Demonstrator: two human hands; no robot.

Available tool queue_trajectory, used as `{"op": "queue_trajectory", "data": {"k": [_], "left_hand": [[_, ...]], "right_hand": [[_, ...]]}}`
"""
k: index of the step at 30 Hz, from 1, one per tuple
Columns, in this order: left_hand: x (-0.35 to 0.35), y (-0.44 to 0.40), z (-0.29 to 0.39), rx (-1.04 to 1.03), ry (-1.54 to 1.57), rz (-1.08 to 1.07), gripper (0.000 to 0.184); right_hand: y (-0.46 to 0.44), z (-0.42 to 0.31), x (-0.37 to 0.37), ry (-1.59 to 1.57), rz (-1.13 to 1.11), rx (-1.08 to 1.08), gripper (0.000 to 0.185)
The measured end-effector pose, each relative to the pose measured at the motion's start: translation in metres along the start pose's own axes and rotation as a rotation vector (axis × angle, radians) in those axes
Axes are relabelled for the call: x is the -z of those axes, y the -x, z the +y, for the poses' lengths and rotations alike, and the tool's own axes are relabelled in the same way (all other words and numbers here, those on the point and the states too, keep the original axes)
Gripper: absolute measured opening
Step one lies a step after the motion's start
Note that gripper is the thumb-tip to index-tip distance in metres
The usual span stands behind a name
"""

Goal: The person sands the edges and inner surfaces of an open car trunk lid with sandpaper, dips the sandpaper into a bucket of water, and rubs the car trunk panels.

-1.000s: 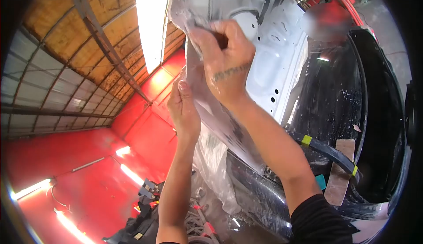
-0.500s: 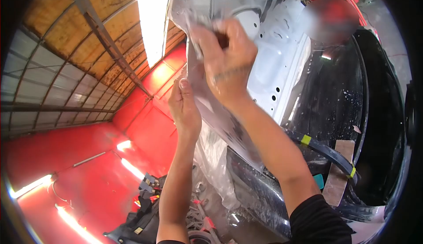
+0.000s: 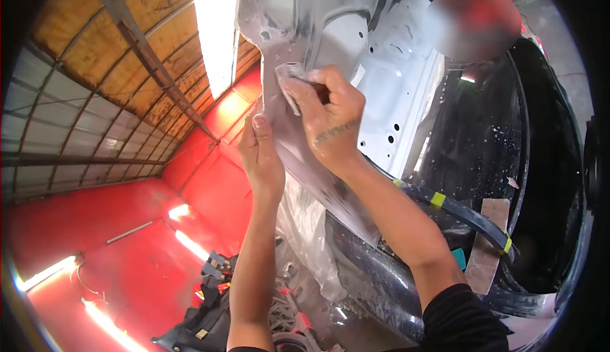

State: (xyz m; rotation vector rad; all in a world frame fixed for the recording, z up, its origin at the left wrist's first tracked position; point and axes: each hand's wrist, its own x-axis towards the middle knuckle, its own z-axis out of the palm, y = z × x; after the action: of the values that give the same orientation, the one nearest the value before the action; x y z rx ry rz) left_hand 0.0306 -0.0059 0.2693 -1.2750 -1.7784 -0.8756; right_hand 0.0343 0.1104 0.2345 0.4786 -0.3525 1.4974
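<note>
A folded, pale sanding sheet (image 3: 290, 76) is pinched between the thumb and curled fingers of my right hand (image 3: 333, 120), its face against the grey car panel (image 3: 274, 53). The panel has dark patches and a smeared, wet-looking surface. Lower and to the left, my left hand (image 3: 262, 161) grips the panel's left edge, thumb upward on the near side; its other fingers are partly hidden behind that edge. Crumpled clear plastic film (image 3: 308, 237) hangs below the panel.
At the right, a black car body part (image 3: 473, 136) carries a dark strip with yellow tape (image 3: 467, 209) and a brown board (image 3: 488, 247). Black parts and tools (image 3: 213, 314) lie at the lower left. A red wall (image 3: 127, 225) stands behind.
My right hand has come down along the panel from its upper edge, with the sheet in it now showing clearly. My left hand remains at the panel's edge. The view has shifted slightly.
</note>
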Motion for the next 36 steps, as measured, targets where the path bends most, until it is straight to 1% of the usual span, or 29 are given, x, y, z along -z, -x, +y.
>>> {"op": "queue_trajectory", "data": {"k": [1, 4, 7, 10, 11, 13, 15, 18, 19, 21, 22, 25, 28, 29, 32, 33, 36], "left_hand": [[0.001, 0.000, -0.002, -0.005, 0.006, -0.013, 0.054], [0.001, -0.001, -0.009, -0.040, -0.017, -0.001, 0.053], [-0.004, 0.000, 0.008, -0.013, -0.041, 0.018, 0.052], [0.006, -0.004, -0.014, -0.012, -0.073, 0.007, 0.052], [0.004, -0.004, -0.010, -0.009, -0.038, -0.002, 0.052], [0.002, -0.002, 0.002, 0.012, 0.019, -0.042, 0.052], [-0.002, -0.004, 0.010, 0.046, 0.093, -0.023, 0.052], [0.008, 0.000, 0.004, 0.138, 0.181, -0.074, 0.051], [0.011, -0.006, 0.003, 0.143, 0.223, -0.101, 0.051], [0.023, -0.007, -0.006, 0.234, 0.302, -0.139, 0.049], [0.025, -0.008, -0.006, 0.278, 0.341, -0.161, 0.048], [0.018, -0.006, 0.006, 0.257, 0.458, -0.133, 0.046], [0.019, -0.007, 0.009, 0.219, 0.395, -0.209, 0.046], [0.020, -0.005, 0.008, 0.236, 0.398, -0.205, 0.047], [0.021, -0.006, 0.005, 0.236, 0.388, -0.190, 0.049], [0.021, -0.006, 0.004, 0.234, 0.360, -0.185, 0.050], [0.014, -0.009, 0.008, 0.200, 0.353, -0.202, 0.052]], "right_hand": [[0.001, -0.005, 0.005, -0.037, 0.035, -0.077, 0.016], [-0.030, -0.013, -0.015, -0.007, 0.061, 0.249, 0.016], [-0.070, -0.015, -0.037, 0.164, 0.098, 0.465, 0.015], [-0.028, -0.002, -0.020, 0.312, 0.094, 0.423, 0.016], [-0.011, 0.018, -0.023, 0.042, 0.041, 0.184, 0.017], [-0.015, 0.009, -0.017, 0.098, 0.054, 0.253, 0.018], [-0.041, -0.006, -0.016, 0.174, 0.095, 0.406, 0.020], [-0.035, -0.004, -0.029, 0.115, 0.180, 0.296, 0.013], [-0.017, -0.002, -0.030, 0.208, 0.177, 0.316, 0.015], [0.027, 0.019, -0.032, 0.094, 0.100, 0.271, 0.018], [0.033, 0.020, -0.032, 0.038, 0.064, 0.250, 0.020], [0.001, 0.021, -0.035, 0.316, 0.073, 0.626, 0.022], [-0.023, -0.005, -0.039, 0.102, 0.111, 0.400, 0.017], [-0.016, -0.002, -0.035, 0.055, 0.114, 0.403, 0.017], [0.018, 0.019, -0.029, -0.335, 0.197, 0.037, 0.019], [0.017, 0.024, -0.024, -0.246, 0.181, -0.006, 0.020], [-0.020, 0.008, -0.028, 0.109, 0.136, 0.300, 0.020]]}}
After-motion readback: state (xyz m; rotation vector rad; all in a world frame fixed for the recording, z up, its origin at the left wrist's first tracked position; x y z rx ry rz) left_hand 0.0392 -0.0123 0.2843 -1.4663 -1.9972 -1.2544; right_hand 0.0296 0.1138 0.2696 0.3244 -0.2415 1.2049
